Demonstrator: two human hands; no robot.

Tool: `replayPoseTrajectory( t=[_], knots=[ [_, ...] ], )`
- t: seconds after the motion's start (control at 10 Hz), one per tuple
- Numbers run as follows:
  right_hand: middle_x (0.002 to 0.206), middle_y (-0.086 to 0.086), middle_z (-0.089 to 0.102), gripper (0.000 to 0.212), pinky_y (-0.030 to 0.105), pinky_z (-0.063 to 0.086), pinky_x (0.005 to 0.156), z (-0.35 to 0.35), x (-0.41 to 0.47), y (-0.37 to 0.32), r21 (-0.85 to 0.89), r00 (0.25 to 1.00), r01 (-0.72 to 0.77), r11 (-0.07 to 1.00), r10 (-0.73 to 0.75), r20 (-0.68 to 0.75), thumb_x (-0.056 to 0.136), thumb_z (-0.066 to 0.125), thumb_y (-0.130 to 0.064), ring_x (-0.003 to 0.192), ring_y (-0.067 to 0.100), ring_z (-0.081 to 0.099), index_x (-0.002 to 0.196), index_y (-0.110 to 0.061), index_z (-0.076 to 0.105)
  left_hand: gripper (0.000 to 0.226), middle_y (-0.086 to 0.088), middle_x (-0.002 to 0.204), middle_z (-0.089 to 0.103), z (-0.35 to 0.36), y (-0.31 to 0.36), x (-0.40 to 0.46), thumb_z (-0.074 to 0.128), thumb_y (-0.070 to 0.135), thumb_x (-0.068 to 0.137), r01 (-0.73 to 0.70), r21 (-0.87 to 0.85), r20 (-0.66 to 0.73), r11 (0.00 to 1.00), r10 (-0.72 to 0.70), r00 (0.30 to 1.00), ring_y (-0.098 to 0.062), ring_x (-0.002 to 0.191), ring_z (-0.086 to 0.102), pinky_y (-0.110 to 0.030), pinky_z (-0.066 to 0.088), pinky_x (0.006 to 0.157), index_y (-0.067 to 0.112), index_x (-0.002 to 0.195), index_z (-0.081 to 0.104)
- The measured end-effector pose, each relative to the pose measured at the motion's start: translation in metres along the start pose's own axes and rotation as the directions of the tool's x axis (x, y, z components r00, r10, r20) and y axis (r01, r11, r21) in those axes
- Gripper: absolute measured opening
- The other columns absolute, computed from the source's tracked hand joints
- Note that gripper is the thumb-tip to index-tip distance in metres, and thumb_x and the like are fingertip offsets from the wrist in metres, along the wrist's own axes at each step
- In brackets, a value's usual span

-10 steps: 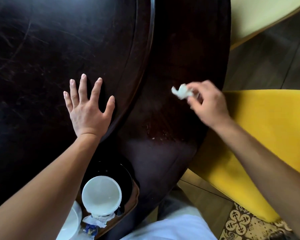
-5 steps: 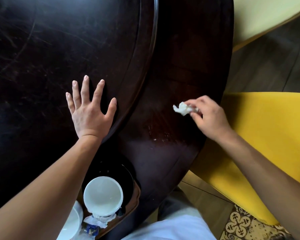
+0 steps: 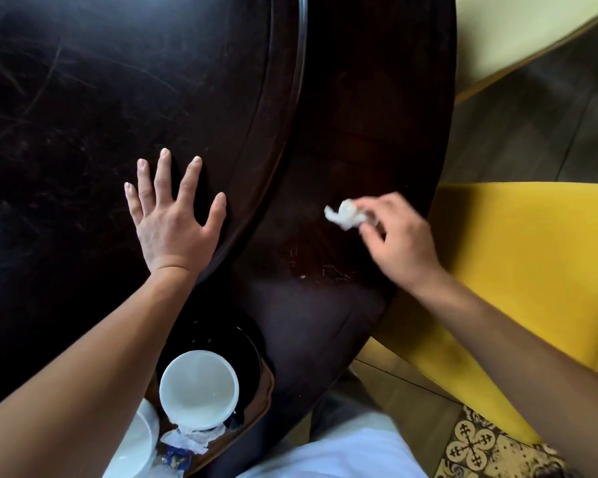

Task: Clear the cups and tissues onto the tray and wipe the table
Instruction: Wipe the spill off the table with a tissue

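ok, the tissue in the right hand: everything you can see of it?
The tissue is a small white wad, crumpled, looks like thin paper. The right hand pinches it at its fingertips, most of it sticking out to the hand's left. It sits over the dark table near the rim; contact with the wood can't be told. Slightly blurred.

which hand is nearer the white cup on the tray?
Left. The left hand lies flat on the dark table, directly beyond the white cup, its forearm passing beside it. The right hand is off to the right, pinching a crumpled tissue.
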State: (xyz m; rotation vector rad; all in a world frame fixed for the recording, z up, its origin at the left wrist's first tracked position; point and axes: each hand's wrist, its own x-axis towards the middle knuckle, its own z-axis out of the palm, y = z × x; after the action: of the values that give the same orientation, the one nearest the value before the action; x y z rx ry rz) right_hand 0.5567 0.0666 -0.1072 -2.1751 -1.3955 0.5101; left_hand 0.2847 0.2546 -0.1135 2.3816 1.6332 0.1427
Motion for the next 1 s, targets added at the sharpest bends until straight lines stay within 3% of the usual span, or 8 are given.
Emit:
replayPoseTrajectory(
  t=[0.1, 0.3, 0.5, 0.7, 0.8, 0.9, 1.0],
  knots=[
    [0.107, 0.007, 0.063, 0.034, 0.033, 0.050, 0.083, -0.011, 0.046, 0.020, -0.061, 0.989, -0.082, 0.995, 0.073, -0.128, 0.086, 0.065, -0.013, 0.094, 0.025, 0.064, 0.119, -0.018, 0.069, 0.066, -0.001, 0.172, 0.014, 0.000, 0.000, 0.000, 0.039, 0.064, 0.099, 0.003, 0.001, 0.004, 1.000, -0.003, 1.000, -0.031, 0.159, 0.002, -0.055, 0.001, 0.127, 0.035, 0.158, 0.035],
    [0.114, 0.009, 0.062, 0.033, 0.031, 0.047, 0.082, -0.008, 0.074, 0.027, -0.142, 0.991, -0.131, 0.981, 0.131, -0.011, 0.091, 0.064, -0.016, 0.102, 0.026, 0.062, 0.124, -0.019, 0.068, 0.065, -0.001, 0.172, 0.014, 0.000, -0.001, 0.000, 0.040, 0.063, 0.100, 0.001, 0.006, 0.002, 1.000, -0.001, 1.000, -0.031, 0.159, 0.002, -0.055, 0.000, 0.127, 0.035, 0.158, 0.035],
    [0.108, 0.003, 0.060, 0.036, 0.027, 0.046, 0.076, 0.004, 0.018, 0.022, -0.097, 0.989, -0.139, 0.986, 0.143, 0.039, 0.088, 0.068, -0.015, 0.093, 0.023, 0.063, 0.123, -0.022, 0.068, 0.066, -0.001, 0.172, 0.014, 0.000, -0.001, 0.000, 0.040, 0.064, 0.099, 0.003, -0.001, 0.003, 1.000, -0.003, 1.000, -0.031, 0.159, 0.002, -0.055, 0.000, 0.127, 0.036, 0.158, 0.035],
    [0.107, -0.003, 0.059, 0.038, 0.034, 0.054, 0.081, 0.020, -0.043, -0.003, -0.031, 0.987, -0.083, 0.996, 0.087, 0.136, 0.087, 0.069, -0.013, 0.095, 0.017, 0.062, 0.124, -0.021, 0.067, 0.066, -0.001, 0.172, 0.014, 0.000, -0.001, 0.000, 0.040, 0.064, 0.099, 0.001, -0.007, 0.001, 1.000, -0.001, 1.000, -0.031, 0.159, 0.002, -0.054, 0.000, 0.127, 0.036, 0.158, 0.035],
    [0.106, -0.007, 0.059, 0.036, 0.030, 0.053, 0.082, 0.025, -0.053, -0.010, 0.023, 0.983, -0.067, 0.997, 0.062, 0.172, 0.089, 0.068, -0.013, 0.094, 0.012, 0.060, 0.124, -0.022, 0.066, 0.066, -0.001, 0.172, 0.015, 0.000, -0.001, -0.001, 0.041, 0.064, 0.099, 0.001, -0.011, -0.006, 1.000, -0.001, 1.000, -0.031, 0.159, 0.003, -0.054, 0.000, 0.127, 0.035, 0.158, 0.036],
    [0.106, -0.004, 0.060, 0.043, 0.020, 0.047, 0.081, 0.013, -0.037, 0.000, 0.078, 0.995, -0.081, 0.994, 0.077, 0.063, 0.087, 0.069, -0.011, 0.086, 0.010, 0.058, 0.128, -0.020, 0.066, 0.066, -0.001, 0.172, 0.015, 0.000, -0.001, -0.001, 0.041, 0.064, 0.099, -0.002, -0.011, -0.003, 1.000, 0.002, 1.000, -0.031, 0.159, 0.003, -0.054, 0.000, 0.127, 0.035, 0.158, 0.036],
    [0.106, 0.005, 0.063, 0.039, 0.023, 0.047, 0.079, -0.010, -0.004, 0.029, 0.044, 0.974, -0.164, 0.985, 0.169, -0.152, 0.086, 0.066, -0.013, 0.082, 0.015, 0.059, 0.124, -0.017, 0.068, 0.066, -0.001, 0.172, 0.014, -0.001, -0.001, -0.001, 0.040, 0.064, 0.099, 0.000, -0.010, -0.001, 1.000, 0.000, 1.000, -0.031, 0.159, 0.002, -0.054, 0.000, 0.127, 0.035, 0.158, 0.035]
  ],
)
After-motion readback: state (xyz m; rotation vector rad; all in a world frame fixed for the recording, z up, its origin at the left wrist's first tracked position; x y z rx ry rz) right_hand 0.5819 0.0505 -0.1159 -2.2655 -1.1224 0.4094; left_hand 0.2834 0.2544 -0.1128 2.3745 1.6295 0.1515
